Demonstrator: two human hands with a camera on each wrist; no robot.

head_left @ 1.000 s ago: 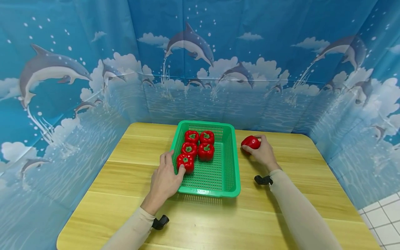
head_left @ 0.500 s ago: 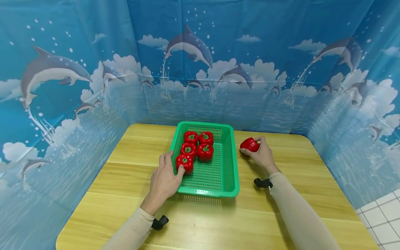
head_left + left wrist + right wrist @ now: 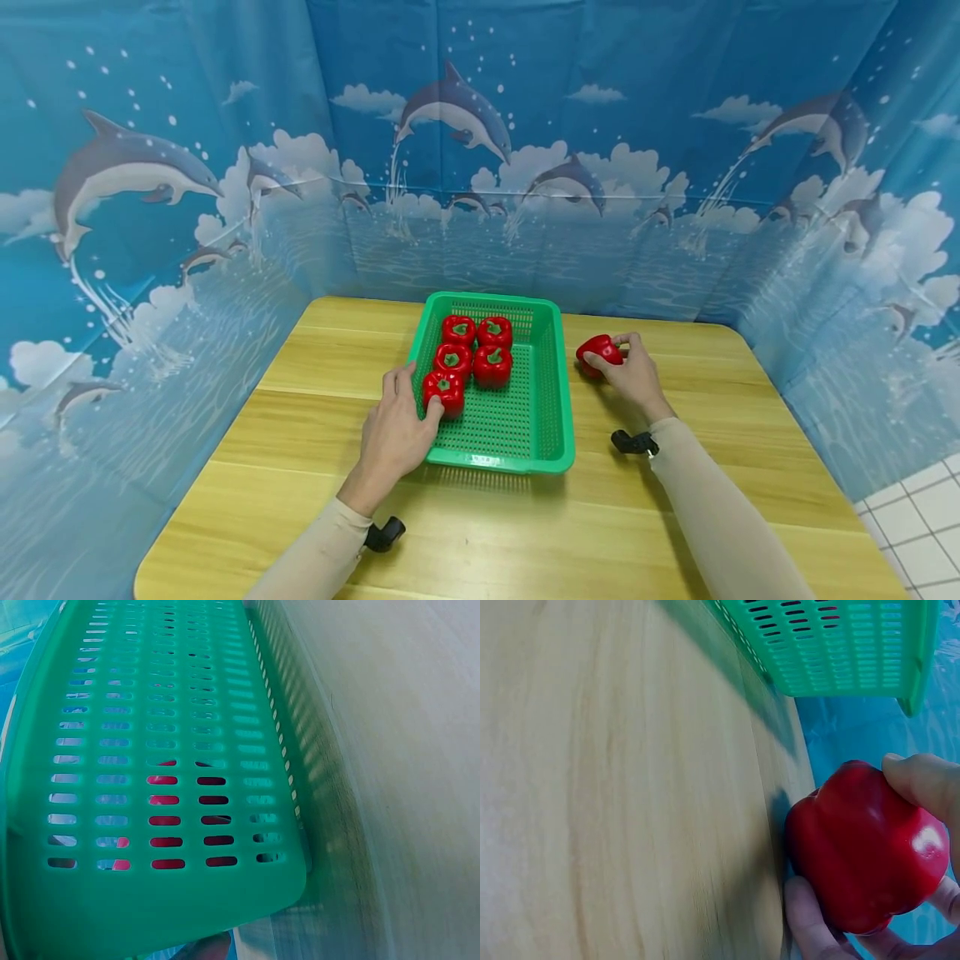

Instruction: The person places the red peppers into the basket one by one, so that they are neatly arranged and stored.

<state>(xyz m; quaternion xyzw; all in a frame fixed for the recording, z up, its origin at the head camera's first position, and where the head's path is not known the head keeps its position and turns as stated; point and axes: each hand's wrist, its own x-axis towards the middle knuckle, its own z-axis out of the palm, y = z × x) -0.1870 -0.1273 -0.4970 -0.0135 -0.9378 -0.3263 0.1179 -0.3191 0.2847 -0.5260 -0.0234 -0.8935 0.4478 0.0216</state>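
Note:
Just right of the green plastic basket [image 3: 483,463], my right hand [image 3: 636,379] holds a red bell pepper [image 3: 599,355] low over the table. Close up in the right wrist view, the glossy red bell pepper [image 3: 866,847] sits between thumb and fingers. My left hand [image 3: 397,429] grips the basket's left rim, its thumb reaching inside beside the nearest pepper [image 3: 444,392]. Several red bell peppers [image 3: 492,365] with green stems stand upright in the left part of the basket. The left wrist view is filled mostly by the basket's slotted wall [image 3: 139,904], with red showing through.
The wooden table [image 3: 300,467] extends on all sides of the basket. A blue dolphin-print curtain [image 3: 480,242] hangs along its back and sides. White tiles [image 3: 918,517] show at the lower right.
The bell pepper in my right hand has turned and tilted between the fingers, staying in about the same place. My left hand and the basket keep their positions.

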